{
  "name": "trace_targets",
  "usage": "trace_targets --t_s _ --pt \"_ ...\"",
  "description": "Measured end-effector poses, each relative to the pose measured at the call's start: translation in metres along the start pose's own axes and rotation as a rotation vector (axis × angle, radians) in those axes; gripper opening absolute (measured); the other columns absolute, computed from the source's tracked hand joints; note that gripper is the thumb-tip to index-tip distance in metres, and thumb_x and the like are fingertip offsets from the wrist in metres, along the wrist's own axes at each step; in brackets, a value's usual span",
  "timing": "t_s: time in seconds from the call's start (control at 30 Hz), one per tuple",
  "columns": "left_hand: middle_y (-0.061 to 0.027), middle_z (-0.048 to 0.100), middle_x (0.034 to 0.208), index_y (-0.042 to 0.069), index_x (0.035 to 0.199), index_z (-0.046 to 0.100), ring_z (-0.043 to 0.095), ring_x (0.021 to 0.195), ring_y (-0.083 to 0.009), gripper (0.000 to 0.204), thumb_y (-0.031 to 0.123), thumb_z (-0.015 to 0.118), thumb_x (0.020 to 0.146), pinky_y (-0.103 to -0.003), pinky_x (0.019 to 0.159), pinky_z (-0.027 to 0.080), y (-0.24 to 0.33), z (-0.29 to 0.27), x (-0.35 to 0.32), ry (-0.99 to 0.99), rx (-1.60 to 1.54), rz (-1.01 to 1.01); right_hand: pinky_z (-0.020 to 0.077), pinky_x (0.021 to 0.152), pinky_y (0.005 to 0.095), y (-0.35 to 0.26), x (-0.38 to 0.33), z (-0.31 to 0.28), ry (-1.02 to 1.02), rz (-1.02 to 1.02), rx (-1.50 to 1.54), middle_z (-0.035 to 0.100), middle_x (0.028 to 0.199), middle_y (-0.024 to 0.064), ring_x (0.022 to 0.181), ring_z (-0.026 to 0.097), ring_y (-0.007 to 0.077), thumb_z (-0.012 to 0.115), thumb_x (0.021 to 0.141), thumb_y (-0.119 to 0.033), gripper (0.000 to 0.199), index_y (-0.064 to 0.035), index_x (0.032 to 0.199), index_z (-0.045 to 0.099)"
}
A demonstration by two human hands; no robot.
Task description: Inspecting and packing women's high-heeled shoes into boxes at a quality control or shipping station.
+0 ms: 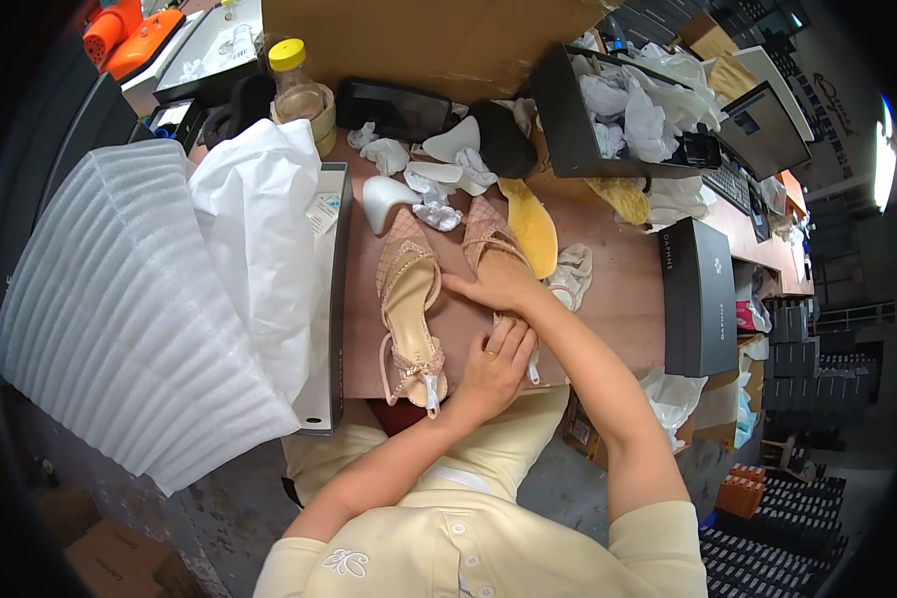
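Note:
Two pink quilted, pointed-toe slingback shoes lie side by side on the table, toes pointing away from me. The left shoe (406, 309) shows its beige insole, a studded strap and a heel wrapped in white. Over the right shoe (487, 231) my right hand (503, 284) is closed around its middle, thumb stretched toward the left shoe; its other fingertips are hidden. Nearer to me, my left hand (495, 367) has its fingers curled round the same shoe's heel end. A white-wrapped heel tip (534, 372) shows beside that hand.
An open black box (334, 384) with white tissue (259, 249) and foam sheeting (130, 299) lies left. White toe shapers (387, 202) and a yellow insole (530, 227) sit beyond the shoes. At right stands a closed black shoebox (700, 297); a paper-filled black box (568, 130) is behind.

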State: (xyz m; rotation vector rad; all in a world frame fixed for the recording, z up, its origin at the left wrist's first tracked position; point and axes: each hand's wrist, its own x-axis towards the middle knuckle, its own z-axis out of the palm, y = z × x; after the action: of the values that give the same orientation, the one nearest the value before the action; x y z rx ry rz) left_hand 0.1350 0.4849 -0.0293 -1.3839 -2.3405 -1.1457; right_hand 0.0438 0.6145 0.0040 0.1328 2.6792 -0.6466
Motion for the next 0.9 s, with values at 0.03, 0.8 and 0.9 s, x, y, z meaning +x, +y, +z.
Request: trace_targets --t_s 0.03,0.8,0.9 --pt "-0.0158 0.045 0.122 -0.003 0.122 0.045 0.040 0.117 -0.0291 0.067 0.011 0.066 0.059 -0.041 0.085 0.036 0.001 -0.002 0.002 -0.008 -0.004 -0.010 0.0409 0.093 0.0409 0.000 -0.003 -0.001 0.033 -0.040 -0.043 0.050 0.117 0.0322 0.108 0.052 0.0410 0.052 0.076 -0.062 0.087 0.0121 0.121 0.045" --pt "-0.0155 0.043 0.124 -0.001 0.121 0.046 0.037 0.121 -0.0313 0.067 0.012 0.068 0.059 -0.042 0.088 0.035 0.003 0.001 0.001 -0.008 -0.042 -0.029 0.0453 0.082 0.0406 -0.010 -0.008 -0.007 0.185 -0.009 -0.016 0.060 0.094 0.0281 0.089 0.058 0.0388 0.062 0.071 -0.050 0.064 0.0102 0.093 0.059" --pt "-0.0171 0.046 0.119 -0.001 0.116 0.049 0.039 0.117 -0.0335 0.057 0.013 0.066 0.063 -0.044 0.088 0.035 0.004 -0.001 0.001 -0.056 -0.035 -0.076 0.0448 0.082 0.0421 -0.007 -0.027 -0.005 0.221 -0.173 -0.148 0.059 0.098 0.0286 0.089 0.057 0.0396 0.063 0.074 -0.044 0.057 0.0085 0.095 0.058"
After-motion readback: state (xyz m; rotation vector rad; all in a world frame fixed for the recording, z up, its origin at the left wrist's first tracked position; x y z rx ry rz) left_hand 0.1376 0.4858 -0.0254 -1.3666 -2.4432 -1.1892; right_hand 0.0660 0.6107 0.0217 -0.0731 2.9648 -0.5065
